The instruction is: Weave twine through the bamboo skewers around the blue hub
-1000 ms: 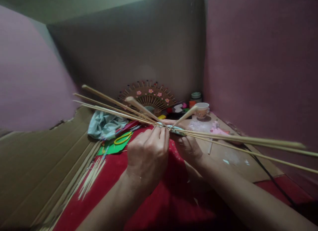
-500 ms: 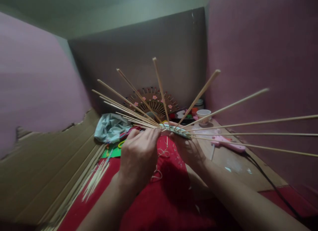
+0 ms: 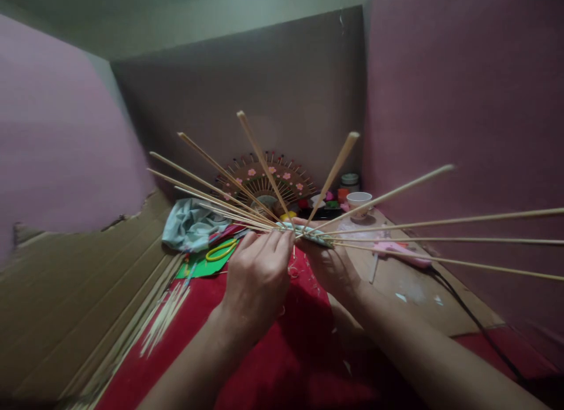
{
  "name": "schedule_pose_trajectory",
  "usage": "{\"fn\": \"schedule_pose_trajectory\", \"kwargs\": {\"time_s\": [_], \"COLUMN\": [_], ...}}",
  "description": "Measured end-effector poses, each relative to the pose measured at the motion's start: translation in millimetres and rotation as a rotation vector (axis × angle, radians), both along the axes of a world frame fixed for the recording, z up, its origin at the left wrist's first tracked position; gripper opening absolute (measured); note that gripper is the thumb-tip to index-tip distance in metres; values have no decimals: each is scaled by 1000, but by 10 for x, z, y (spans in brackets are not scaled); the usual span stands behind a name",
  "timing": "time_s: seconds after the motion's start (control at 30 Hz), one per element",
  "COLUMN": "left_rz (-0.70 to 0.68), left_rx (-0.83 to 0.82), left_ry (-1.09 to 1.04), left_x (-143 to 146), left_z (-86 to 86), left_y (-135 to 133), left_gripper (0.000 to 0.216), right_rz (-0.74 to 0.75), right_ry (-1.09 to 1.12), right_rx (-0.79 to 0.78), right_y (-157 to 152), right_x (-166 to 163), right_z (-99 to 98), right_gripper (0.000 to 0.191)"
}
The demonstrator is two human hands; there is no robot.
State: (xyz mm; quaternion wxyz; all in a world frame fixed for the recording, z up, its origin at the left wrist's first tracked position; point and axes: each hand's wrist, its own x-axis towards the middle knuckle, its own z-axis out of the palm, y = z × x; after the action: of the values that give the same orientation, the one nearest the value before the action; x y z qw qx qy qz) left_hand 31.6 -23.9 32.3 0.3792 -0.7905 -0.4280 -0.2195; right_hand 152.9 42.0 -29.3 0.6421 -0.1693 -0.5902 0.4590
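Wooden sticks (image 3: 341, 157) fan out in several directions from the edge of a small pale green disc (image 3: 315, 238), which is tilted nearly edge-on to me. My right hand (image 3: 332, 269) grips the disc from below and behind, its fingers partly hidden under it. My left hand (image 3: 259, 266) is closed at the disc's near left edge, by the stick bases. What its fingertips pinch is hidden. Thin string (image 3: 293, 272) lies in loops on the red cloth (image 3: 304, 339) below the hands.
A finished-looking stick fan with pink flowers (image 3: 272, 169) stands against the back wall. To the right are a cup (image 3: 359, 204) and a pink glue gun (image 3: 403, 252) with its cord. Yellow-handled scissors (image 3: 220, 250), a crumpled light-blue cloth (image 3: 189, 225) and loose sticks (image 3: 165, 319) lie left.
The upright sticks have swung leftward as the disc turned a little. My left hand has shifted right, closer to my right hand, uncovering more of the scissors.
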Motion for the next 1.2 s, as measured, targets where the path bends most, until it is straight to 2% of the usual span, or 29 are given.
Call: {"fn": "schedule_pose_trajectory", "kwargs": {"time_s": [0.07, 0.23, 0.33, 0.5, 0.6, 0.67, 0.73, 0.9, 1.0, 1.2], "left_rz": [19, 67, 123, 159, 40, -30, -43, -111, -68, 41], "left_rx": [6, -25, -65, -57, -98, -134, -155, -265, -231, -188], "left_ry": [7, -10, -69, -48, -64, -162, -266, -435, -397, -192], "left_x": [9, 55, 133, 211, 58, -111, -269, -370, -285, -165], "left_z": [-3, 22, 41, 81, 165, 223, 251, 169, 110, 106], "left_y": [-4, -72, -121, -109, -98, -94, -69, 79, 149, 201], "left_gripper": [22, 26, 26, 19, 20, 21, 14, 14, 16, 17], "right_rz": [-22, 77, 80, 68, 132, 213, 282, 369, 355, 403], "right_ry": [-12, 63, 109, 63, 149, 266, 366, 480, 450, 443], "right_rx": [27, 41, 36, 13, -106, -224, -299, -488, -550, -466], "right_y": [-1, -65, -103, -92, -36, 16, 67, 136, 149, 144], "right_x": [3, -7, -8, 29, 19, -17, -61, -119, -113, -113], "right_z": [8, 81, 105, 105, 106, 94, 71, 18, -12, -120], "right_gripper": [33, 25, 20, 25, 29, 31, 30, 25, 21, 21]}}
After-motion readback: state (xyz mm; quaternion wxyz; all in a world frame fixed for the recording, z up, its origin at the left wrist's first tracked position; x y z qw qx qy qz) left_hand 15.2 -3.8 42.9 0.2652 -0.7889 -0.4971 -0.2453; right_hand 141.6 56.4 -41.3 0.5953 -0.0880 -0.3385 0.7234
